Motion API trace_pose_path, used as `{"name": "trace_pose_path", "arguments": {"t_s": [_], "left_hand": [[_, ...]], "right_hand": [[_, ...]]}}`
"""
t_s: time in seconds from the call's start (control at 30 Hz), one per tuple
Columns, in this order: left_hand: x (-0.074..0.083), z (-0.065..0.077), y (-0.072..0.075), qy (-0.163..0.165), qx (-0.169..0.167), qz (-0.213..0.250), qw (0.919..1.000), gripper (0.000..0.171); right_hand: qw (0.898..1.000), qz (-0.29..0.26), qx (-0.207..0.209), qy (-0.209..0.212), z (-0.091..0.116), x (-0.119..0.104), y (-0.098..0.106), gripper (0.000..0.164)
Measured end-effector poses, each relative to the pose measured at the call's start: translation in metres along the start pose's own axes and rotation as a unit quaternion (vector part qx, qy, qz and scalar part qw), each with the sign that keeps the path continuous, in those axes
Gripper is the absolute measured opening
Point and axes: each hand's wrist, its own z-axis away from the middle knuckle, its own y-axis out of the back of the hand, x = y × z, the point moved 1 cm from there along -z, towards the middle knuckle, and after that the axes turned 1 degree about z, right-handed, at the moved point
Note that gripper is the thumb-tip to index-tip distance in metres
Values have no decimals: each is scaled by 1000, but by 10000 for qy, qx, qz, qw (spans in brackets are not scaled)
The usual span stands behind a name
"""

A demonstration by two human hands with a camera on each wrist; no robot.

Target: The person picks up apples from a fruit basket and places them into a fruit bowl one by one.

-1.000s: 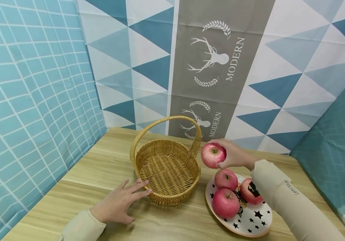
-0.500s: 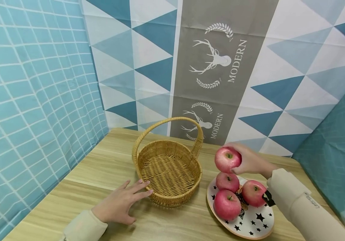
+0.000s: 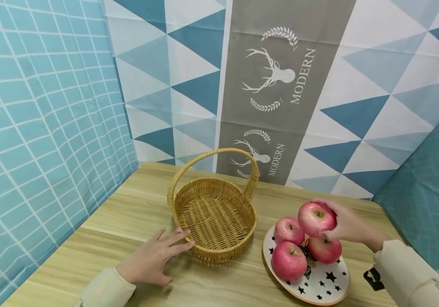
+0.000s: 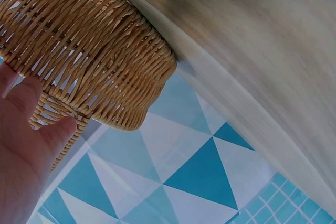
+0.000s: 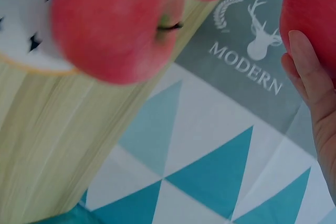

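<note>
My right hand grips a red apple from its right side, up over the back right of the star-patterned plate. Three more apples lie on that plate: one at the back, one in front, and a right-hand apple partly hidden behind the held one. In the right wrist view, thumb and fingers wrap the held apple. Spread and fairly straight, the fingers of my left hand rest at the near left rim of a wicker basket, which has nothing inside.
A tall arched handle rises over the basket. Everything stands on a wooden table. Behind it hangs a patterned cloth, with a blue tiled sheet at the left and a teal one at the right. A black strap hangs near the right sleeve.
My right hand has carried the apple rightward and down, from beside the basket to over the plate's right-hand apple. The left hand has stayed at the basket rim.
</note>
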Motion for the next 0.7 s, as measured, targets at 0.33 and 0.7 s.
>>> {"name": "trace_pose_path", "arguments": {"t_s": [0.33,0.7], "left_hand": [[-1,0,1,-16,77,8,10000,94],[-2,-1,0,-37,79,64,9999,93]], "right_hand": [[9983,481,321,-119,33,12,13,74],[9982,370,305,-363,64,15,7,73]]}}
